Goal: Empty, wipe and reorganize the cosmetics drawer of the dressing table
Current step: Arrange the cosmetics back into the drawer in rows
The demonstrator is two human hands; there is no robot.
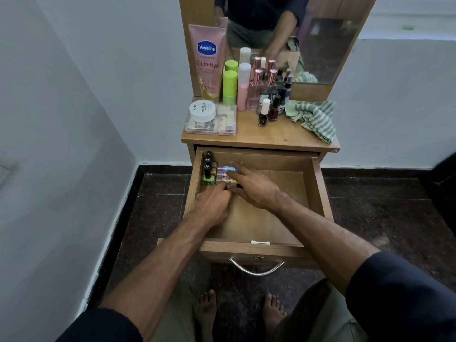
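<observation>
Open drawer (318, 193) of the dressing table: both hands, the left hand (212, 206) and right hand (256, 188), rest on a clear case of small tubes (225, 177) near the rear left corner, beside upright nail polish bottles (208, 169); striped cloth (314, 118) at the tabletop's right edge; Vaseline tube (206, 61) at its rear left corner.

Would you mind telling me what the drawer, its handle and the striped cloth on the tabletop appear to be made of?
The drawer looks like wood-grain laminated board: a printed-looking grain with a matte, even finish. Its handle appears to be polished metal, curved and silvery with bright glints. The striped cloth looks like soft woven cotton or terry, crumpled in loose folds; the exact fibre cannot be told.
</observation>
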